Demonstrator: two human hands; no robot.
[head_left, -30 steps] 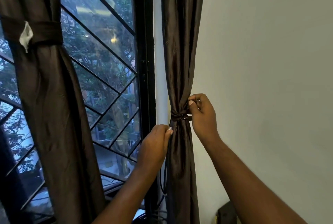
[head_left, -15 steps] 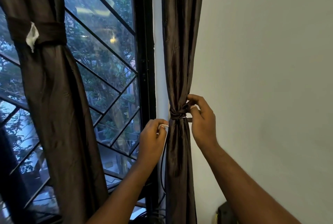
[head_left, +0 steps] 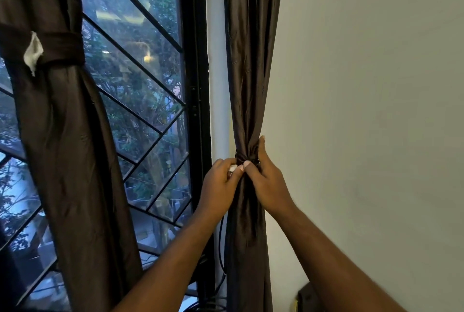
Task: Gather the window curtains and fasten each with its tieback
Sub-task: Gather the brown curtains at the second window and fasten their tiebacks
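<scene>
Since 0.5 s ago the left hand [head_left: 221, 181] has risen to the knot, thumb now touching the right thumb. Left fingers pinched on a small white tab [head_left: 233, 168]. Right hand [head_left: 265, 176] wrapped around the right curtain [head_left: 251, 60] at the tieback [head_left: 243, 157], fingers closed on the gathered fabric. Left curtain [head_left: 62, 136] hangs already tied with its band [head_left: 57, 46], beside the window grille [head_left: 140, 115]

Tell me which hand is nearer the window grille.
Left. The left hand sits on the window side of the right curtain, closer to the window grille; the right hand is on its wall side.
</scene>
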